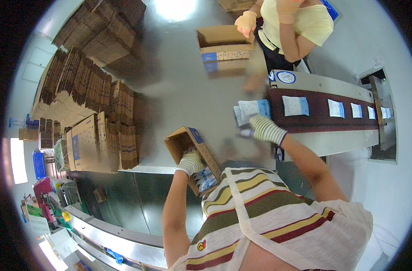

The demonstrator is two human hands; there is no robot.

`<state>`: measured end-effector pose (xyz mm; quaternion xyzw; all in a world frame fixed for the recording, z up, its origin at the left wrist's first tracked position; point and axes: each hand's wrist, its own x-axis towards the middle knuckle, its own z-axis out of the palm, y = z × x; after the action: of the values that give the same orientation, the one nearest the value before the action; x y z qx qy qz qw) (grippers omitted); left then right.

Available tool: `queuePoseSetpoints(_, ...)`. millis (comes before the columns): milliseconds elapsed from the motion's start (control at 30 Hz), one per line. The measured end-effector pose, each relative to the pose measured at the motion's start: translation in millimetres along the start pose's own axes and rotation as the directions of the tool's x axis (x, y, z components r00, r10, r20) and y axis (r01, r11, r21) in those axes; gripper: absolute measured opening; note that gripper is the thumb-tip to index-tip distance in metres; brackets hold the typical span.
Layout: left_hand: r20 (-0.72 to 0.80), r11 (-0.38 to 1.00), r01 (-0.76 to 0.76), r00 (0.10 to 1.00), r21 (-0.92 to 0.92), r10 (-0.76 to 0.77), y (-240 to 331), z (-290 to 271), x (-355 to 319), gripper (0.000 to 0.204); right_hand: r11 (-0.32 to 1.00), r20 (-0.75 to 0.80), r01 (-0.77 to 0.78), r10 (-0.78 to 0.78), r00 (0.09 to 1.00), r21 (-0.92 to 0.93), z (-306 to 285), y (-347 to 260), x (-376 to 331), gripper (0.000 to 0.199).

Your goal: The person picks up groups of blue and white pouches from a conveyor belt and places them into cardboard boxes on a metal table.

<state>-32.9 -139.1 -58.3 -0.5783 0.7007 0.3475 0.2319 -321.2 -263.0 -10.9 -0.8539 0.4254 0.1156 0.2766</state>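
Observation:
My left hand [190, 163], in a striped knit glove, reaches into an open cardboard box [207, 156] tilted on the metal table. Its fingers are hidden inside the box, so whether they hold anything cannot be made out. Blue-and-white packets [206, 179] lie in the near end of this box. My right hand [265, 130], gloved the same way, is at the near edge of a small overlapping group of blue-and-white packets [254, 108] by the conveyor's end. Its thumb stands apart from the fingers, and no packet shows between them.
More packets [295, 106] lie spaced along the dark red conveyor belt [319, 121] at the right. Across the table [170, 81], a co-worker's gloved hand [245, 22] is at another open box [226, 38]; a blurred arm moves near the belt. Stacked flat cartons [75, 86] fill the left side.

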Motion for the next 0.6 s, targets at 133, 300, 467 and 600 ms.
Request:
queuePoseSetpoints(133, -0.191, 0.997, 0.048, 0.980, -0.057, -0.058, 1, 15, -18, 0.055, 0.998, -0.386, 0.007, -0.029, 0.922, -0.059, -24, 83, 30, 0.037)
queuePoseSetpoints(300, -0.313, 0.865, -0.041, 0.940, -0.501, -0.137, -30, 37, -16, 0.042, 0.991, -0.001, -0.047, 0.048, 0.999, -0.124, -48, 113, 85, 0.051)
queuePoseSetpoints(467, -0.271, 0.946, 0.127, 0.939, -0.297, -0.211, -25, 50, -5, 0.037, 0.961, 0.341, -0.171, 0.239, 0.909, -0.216, 4, 127, 127, 0.053)
queuePoseSetpoints(600, -0.183, 0.878, 0.280, 0.910, -0.389, -0.371, -2, 32, -24, 0.040, 0.946, 0.315, -0.046, 0.153, 0.937, -0.322, -11, 28, 69, 0.073)
